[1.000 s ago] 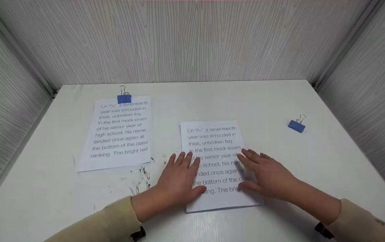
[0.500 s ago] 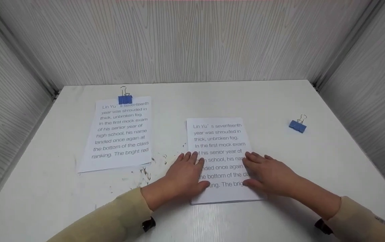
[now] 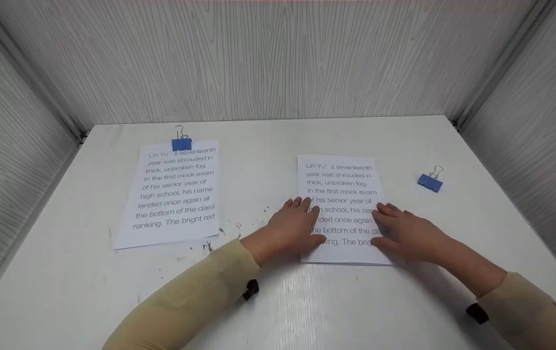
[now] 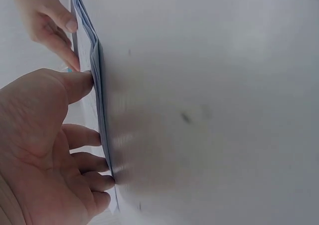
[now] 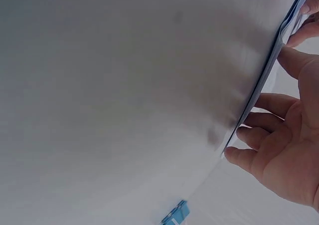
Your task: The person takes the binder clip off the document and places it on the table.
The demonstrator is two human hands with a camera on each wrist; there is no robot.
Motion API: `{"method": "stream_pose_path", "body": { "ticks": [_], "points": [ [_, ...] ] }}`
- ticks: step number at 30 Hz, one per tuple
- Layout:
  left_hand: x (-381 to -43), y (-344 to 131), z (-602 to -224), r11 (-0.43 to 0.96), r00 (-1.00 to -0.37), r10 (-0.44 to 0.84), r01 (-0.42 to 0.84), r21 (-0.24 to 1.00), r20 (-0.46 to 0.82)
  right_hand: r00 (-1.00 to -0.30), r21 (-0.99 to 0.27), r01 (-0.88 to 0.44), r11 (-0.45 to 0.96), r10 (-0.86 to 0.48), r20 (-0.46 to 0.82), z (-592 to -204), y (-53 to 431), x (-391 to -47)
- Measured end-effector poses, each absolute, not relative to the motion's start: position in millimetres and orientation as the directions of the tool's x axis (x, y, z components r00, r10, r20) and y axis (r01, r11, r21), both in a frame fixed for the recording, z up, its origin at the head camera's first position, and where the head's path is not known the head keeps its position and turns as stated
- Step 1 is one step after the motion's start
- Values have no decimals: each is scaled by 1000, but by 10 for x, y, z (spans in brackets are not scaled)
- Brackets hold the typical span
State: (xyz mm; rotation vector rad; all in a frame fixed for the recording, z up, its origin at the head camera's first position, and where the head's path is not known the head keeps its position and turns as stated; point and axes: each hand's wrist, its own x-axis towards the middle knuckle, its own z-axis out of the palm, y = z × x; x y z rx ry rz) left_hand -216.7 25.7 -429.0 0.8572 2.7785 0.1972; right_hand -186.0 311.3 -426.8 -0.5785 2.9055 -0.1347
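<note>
A stack of printed sheets lies on the white table, right of the middle in the head view. My left hand rests on its left edge with the fingers extended. On the opposite edge lies my right hand, its fingers also stretched out over the paper. In the left wrist view, the thumb and fingertips of the left hand touch the layered paper edge. The right wrist view has the right hand at the stack's thin side. Neither hand is curled round the paper.
At the left lies another printed stack with a blue binder clip on its top edge. A loose blue binder clip sits right of the hands. Dark marks spot the table. Wood-grain panels stand around it.
Both hands and the stack of sheets between them have moved right and farther back on the table. The clipped stack and the loose binder clip have stayed in place.
</note>
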Motion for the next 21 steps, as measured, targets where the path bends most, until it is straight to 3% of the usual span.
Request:
{"method": "stream_pose_path", "body": {
  "ticks": [21],
  "points": [
    [-2476,703,-4353,821,-807,570,548,162,-157,-925,-186,-265,946,-304,-229,-4251,3599,-2157]
  ]
}}
